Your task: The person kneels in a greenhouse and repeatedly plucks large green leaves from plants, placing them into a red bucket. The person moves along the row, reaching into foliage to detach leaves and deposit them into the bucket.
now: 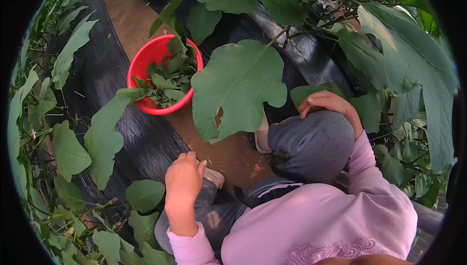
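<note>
My left hand (pixel 185 183) hovers over or rests by my left knee, its fingers bent downward; what lies under the fingertips is hidden. My right hand (pixel 324 102) rests on my right knee (pixel 313 137), with nothing seen in it. Ahead and to the left, a red plastic bucket (pixel 134 71) stands on the soil path, holding a heap of torn green leaves (pixel 169 82). Between the bucket and my right knee spreads a large eggplant leaf (pixel 239 82) with a brown-edged hole near its lower tip.
Black plastic mulch film (pixel 98 68) covers the beds on both sides of the bare soil path (pixel 126 13). Leafy eggplant plants crowd the left (pixel 69 148) and right (pixel 412 57), some leaves hanging over the path. My shoes (pixel 214 176) are on the ground below.
</note>
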A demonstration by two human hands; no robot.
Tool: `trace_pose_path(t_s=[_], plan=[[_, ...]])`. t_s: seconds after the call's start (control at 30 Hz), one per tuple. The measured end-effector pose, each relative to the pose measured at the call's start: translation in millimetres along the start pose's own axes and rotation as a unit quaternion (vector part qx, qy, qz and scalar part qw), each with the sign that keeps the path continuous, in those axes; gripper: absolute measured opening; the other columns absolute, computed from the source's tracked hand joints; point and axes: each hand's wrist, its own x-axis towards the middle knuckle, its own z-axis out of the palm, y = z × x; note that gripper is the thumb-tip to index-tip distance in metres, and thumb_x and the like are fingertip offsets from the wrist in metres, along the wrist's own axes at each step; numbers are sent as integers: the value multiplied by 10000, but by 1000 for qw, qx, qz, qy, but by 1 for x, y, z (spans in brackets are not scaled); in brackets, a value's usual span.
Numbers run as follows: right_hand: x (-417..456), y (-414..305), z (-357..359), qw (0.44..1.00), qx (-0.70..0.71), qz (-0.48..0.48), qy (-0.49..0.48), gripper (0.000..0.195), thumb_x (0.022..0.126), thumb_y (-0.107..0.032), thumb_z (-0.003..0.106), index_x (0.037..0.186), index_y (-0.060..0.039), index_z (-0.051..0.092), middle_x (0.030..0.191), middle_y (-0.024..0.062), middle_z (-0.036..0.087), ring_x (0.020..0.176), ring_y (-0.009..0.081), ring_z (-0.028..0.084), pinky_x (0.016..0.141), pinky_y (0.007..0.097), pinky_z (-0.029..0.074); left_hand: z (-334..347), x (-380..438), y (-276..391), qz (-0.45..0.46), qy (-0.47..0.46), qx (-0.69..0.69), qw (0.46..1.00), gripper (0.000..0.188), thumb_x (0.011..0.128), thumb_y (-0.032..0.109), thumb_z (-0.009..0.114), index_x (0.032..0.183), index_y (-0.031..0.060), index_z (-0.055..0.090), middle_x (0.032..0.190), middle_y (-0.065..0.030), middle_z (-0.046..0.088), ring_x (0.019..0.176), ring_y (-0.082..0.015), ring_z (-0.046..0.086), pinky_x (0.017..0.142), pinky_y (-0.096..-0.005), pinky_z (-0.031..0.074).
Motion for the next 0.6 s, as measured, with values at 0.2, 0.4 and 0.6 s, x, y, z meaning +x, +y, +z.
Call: trace_pose_path(t_s=[0.2, 0.4, 0.6], plan=[[76, -20, -25, 993, -9, 117, 16, 426, 982, -335, 530, 1075, 64, 647, 963, 152, 710, 887, 199, 668, 835, 304, 508, -16, 70, -37, 3, -96, 10, 995, 359, 861, 279, 666, 1099, 14, 625, 945, -177, 654, 908, -356, 647, 785, -451, 519], [156, -34, -36, 986, -70, 125, 87, 329, 967, -293, 546, 1066, -4, 666, 889, 83, 689, 763, 160, 626, 741, 318, 505, -32, 155, -59, 77, -69, 64, 993, 334, 843, 287, 685, 1038, 30, 600, 952, -162, 637, 915, -334, 635, 773, -446, 510], [205, 27, -67, 933, -205, -44, 292, 297, 928, -289, 596, 988, -11, 682, 790, 125, 670, 707, 197, 625, 681, 360, 503, -47, 201, -60, 169, -71, 89, 979, 335, 831, 292, 693, 1038, 51, 586, 1006, -145, 618, 935, -317, 632, 776, -440, 507]])
